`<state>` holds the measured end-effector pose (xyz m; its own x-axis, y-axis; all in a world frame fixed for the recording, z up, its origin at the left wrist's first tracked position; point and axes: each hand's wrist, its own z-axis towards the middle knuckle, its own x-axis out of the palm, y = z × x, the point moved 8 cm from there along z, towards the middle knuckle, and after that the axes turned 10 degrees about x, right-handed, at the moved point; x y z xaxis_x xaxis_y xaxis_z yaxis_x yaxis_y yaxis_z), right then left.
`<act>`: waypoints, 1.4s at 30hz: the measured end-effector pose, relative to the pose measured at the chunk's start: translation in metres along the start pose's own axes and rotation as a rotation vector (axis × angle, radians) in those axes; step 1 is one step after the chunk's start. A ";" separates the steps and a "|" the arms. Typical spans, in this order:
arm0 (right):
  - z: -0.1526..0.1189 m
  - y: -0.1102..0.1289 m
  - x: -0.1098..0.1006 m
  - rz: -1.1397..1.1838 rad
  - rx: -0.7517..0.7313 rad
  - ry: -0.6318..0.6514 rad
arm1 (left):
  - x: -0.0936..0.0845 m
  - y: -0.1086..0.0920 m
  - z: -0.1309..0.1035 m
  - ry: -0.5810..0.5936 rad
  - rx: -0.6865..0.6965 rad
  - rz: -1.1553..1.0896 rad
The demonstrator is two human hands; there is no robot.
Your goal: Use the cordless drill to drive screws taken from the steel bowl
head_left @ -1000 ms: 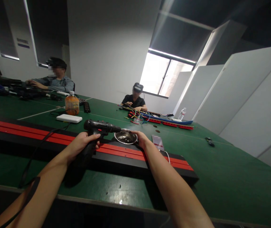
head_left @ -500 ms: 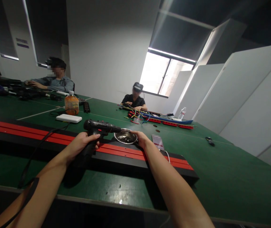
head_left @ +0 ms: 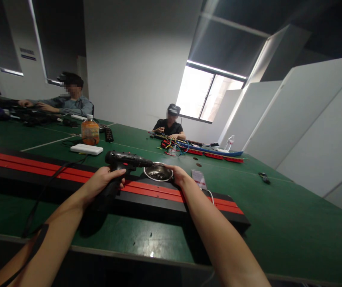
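My left hand (head_left: pixel 106 180) is wrapped around the handle of a black cordless drill (head_left: pixel 125 159). The drill lies sideways above the long black bar with a red top (head_left: pixel 154 191), its nose pointing right. At the right rim of a shallow metal bowl (head_left: pixel 159 178), my right hand (head_left: pixel 179 175) has its fingers bent around the edge, the forefinger reaching along the rim close to the drill's tip. Small dark pieces, perhaps screws, lie in the bowl. Part of the right hand's grip is hidden from me.
Behind the bar stand a bottle of orange drink (head_left: pixel 89 131) and a white box (head_left: pixel 87 149). A pale card (head_left: pixel 199 179) lies right of my hand. Across the green table (head_left: pixel 293 211), two people work, one beside coloured wires (head_left: pixel 176 147). A strap crosses the bar at left.
My hands, the drill and the bowl stay where they were. The person at the far left has stretched one hand further left.
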<state>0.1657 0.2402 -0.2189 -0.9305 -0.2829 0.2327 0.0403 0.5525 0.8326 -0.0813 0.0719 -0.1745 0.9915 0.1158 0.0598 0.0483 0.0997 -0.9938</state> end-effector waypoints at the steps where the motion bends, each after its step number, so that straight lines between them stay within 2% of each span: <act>1: -0.001 0.000 0.001 0.007 0.008 0.012 | 0.000 0.000 0.000 -0.001 0.000 -0.003; 13: -0.011 0.000 0.007 0.013 0.021 0.006 | 0.000 -0.001 0.000 -0.013 0.020 -0.005; 26: 0.001 -0.001 0.001 0.012 0.015 0.029 | 0.000 -0.004 -0.002 -0.032 0.004 0.014; 35: -0.003 -0.001 0.000 0.004 0.017 -0.004 | 0.001 -0.004 -0.003 -0.023 0.010 -0.002; 42: -0.004 -0.001 0.004 0.016 0.008 0.019 | 0.000 -0.002 -0.002 -0.016 0.013 -0.027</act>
<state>0.1636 0.2352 -0.2163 -0.9225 -0.2894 0.2554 0.0515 0.5635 0.8245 -0.0808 0.0695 -0.1723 0.9877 0.1292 0.0879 0.0731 0.1155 -0.9906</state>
